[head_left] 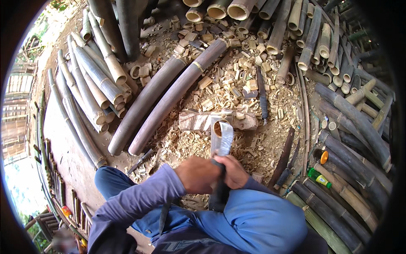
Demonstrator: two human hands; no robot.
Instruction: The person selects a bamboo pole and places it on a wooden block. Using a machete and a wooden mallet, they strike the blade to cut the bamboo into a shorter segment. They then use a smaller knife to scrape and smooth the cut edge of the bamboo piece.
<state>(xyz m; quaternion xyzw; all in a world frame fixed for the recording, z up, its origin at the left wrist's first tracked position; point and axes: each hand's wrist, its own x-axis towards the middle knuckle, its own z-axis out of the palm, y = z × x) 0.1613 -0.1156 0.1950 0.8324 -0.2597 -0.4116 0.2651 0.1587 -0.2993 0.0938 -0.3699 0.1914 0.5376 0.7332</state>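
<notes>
In front of me a short length of pale bamboo (215,143) rests with its open end on a wooden block (192,121). Against its right side lies a broad, shiny blade (226,138), with a black handle (219,197) running back below my hands. My right hand (235,172) is closed around the upper part of that handle. My left hand (197,174) presses close beside it in a fist, blurred by motion; what it grips is hidden. Under my left forearm a dark pointed strip (164,218) hangs over my blue trousers.
Bamboo chips (220,86) cover the ground. Two long dark bamboo poles (177,95) lie left of the block. A knife (262,95) rests at the right. Bamboo stacks (99,86) line the left, more (355,156) the right. A green bottle (320,178) lies among them.
</notes>
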